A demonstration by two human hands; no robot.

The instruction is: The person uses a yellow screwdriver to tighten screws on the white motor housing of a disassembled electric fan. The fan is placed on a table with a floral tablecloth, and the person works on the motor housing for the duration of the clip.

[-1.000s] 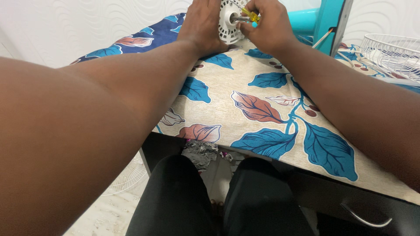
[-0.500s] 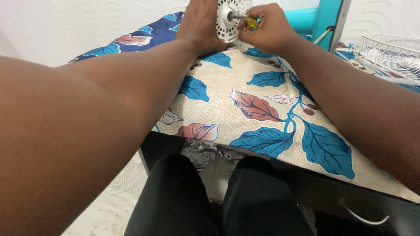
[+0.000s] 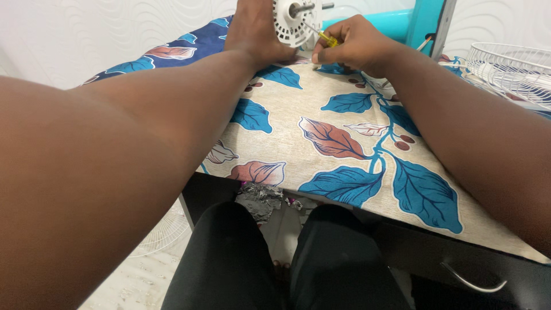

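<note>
A white round fan motor housing (image 3: 291, 22) with a metal shaft stands at the far edge of the table, cut off by the top of the view. My left hand (image 3: 255, 31) grips its left side. My right hand (image 3: 351, 45) is closed on a small screwdriver with a yellow handle (image 3: 328, 39), whose thin shaft points up-left at the housing's face. Both forearms reach across a cloth printed with blue and red leaves (image 3: 344, 138).
A turquoise fan body (image 3: 402, 23) lies behind my right hand. A white wire fan guard (image 3: 508, 66) rests at the right edge of the table. Another wire guard (image 3: 163, 232) lies on the floor at the left. My black-clad legs (image 3: 275, 264) are under the table.
My right hand with the screwdriver has come down and to the right, away from the shaft at the housing's centre. The left hand keeps its hold.
</note>
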